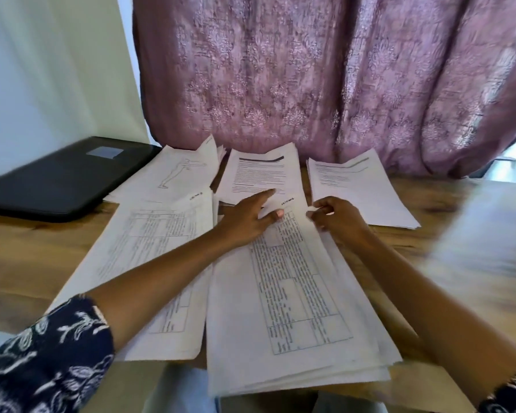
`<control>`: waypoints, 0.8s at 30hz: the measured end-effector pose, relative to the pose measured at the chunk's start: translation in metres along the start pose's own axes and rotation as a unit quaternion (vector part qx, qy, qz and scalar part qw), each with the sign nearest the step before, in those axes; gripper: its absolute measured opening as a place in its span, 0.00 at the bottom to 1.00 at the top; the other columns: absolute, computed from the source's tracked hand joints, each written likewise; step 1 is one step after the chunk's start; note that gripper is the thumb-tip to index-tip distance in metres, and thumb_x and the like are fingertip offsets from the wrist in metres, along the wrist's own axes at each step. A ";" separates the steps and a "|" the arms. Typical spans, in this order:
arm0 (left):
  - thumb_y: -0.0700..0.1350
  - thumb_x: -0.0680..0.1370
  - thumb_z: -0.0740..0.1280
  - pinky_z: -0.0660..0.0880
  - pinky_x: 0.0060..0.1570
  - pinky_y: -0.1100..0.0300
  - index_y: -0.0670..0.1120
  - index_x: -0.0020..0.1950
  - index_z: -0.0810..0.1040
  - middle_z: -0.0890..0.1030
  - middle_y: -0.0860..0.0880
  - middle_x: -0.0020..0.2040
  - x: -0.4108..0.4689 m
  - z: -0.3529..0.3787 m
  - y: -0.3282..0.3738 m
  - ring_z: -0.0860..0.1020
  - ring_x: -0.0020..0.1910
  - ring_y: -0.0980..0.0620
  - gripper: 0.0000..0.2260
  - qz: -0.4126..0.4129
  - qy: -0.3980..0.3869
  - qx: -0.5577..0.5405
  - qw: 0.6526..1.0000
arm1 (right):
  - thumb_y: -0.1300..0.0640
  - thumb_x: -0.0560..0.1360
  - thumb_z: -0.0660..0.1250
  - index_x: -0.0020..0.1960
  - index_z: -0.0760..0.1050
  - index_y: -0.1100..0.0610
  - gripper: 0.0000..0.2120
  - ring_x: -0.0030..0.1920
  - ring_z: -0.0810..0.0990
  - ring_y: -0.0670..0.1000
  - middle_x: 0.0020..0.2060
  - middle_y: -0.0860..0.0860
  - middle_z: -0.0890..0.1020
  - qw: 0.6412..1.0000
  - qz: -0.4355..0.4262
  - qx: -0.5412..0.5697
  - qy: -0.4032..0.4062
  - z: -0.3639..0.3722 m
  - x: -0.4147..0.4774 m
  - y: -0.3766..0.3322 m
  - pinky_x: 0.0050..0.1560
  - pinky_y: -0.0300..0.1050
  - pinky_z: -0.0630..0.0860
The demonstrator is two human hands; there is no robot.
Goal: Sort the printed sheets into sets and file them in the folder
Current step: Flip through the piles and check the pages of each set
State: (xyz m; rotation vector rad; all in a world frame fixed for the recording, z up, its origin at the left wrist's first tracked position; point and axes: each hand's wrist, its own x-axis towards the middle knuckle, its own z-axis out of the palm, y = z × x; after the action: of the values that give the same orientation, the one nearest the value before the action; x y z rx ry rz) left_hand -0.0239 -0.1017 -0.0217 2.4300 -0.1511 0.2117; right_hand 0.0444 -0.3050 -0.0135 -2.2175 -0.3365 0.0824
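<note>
Pinching the far right edge of the top sheet (283, 281), the right hand (338, 217) curled its fingers round the paper. The left hand (246, 222) pressed flat, fingers straight, on the same near stack (298, 377). The black folder (60, 180) lay far left on the wooden table (21, 257).

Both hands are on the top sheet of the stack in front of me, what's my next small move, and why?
Probably lift that white table-printed sheet clear: your right hand pinches its far corner, your left hand rests on its far edge. The white pile on the left shows a similar table, so it likely belongs there.
</note>
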 end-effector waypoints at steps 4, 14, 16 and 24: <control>0.62 0.77 0.55 0.56 0.73 0.55 0.53 0.79 0.54 0.55 0.52 0.79 0.011 0.016 -0.011 0.58 0.77 0.51 0.31 -0.045 -0.030 -0.066 0.996 | 0.50 0.71 0.73 0.57 0.76 0.50 0.16 0.49 0.83 0.50 0.47 0.48 0.83 0.994 -0.007 0.052 -0.096 0.002 0.006 0.017 0.56 0.48 0.79; 0.67 0.78 0.49 0.64 0.70 0.56 0.58 0.48 0.84 0.78 0.55 0.64 0.017 0.012 -0.015 0.73 0.65 0.55 0.25 -0.070 0.031 -0.285 0.956 | 0.40 0.69 0.67 0.55 0.82 0.47 0.19 0.58 0.78 0.42 0.58 0.43 0.81 0.951 -0.183 -0.098 -0.230 -0.004 -0.008 0.012 0.60 0.35 0.72; 0.66 0.77 0.55 0.67 0.64 0.62 0.59 0.46 0.84 0.79 0.56 0.61 0.018 0.013 -0.019 0.74 0.64 0.56 0.20 -0.060 0.018 -0.244 0.968 | 0.43 0.71 0.68 0.55 0.82 0.47 0.15 0.56 0.79 0.43 0.57 0.43 0.81 0.970 -0.148 -0.059 -0.183 -0.007 -0.005 0.013 0.58 0.37 0.74; 0.48 0.78 0.66 0.68 0.58 0.70 0.57 0.64 0.76 0.74 0.55 0.68 0.023 0.017 -0.026 0.70 0.67 0.56 0.14 -0.065 -0.008 -0.181 0.981 | 0.41 0.75 0.64 0.75 0.57 0.49 0.32 0.64 0.74 0.51 0.69 0.47 0.71 0.936 -0.149 -0.283 -0.147 -0.004 0.000 0.021 0.60 0.45 0.74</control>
State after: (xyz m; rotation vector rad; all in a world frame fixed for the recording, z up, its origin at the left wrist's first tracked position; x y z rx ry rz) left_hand 0.0043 -0.0941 -0.0460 2.0711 -0.0329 0.0963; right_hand 0.0491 -0.3206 -0.0270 -2.6920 -0.9594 0.1700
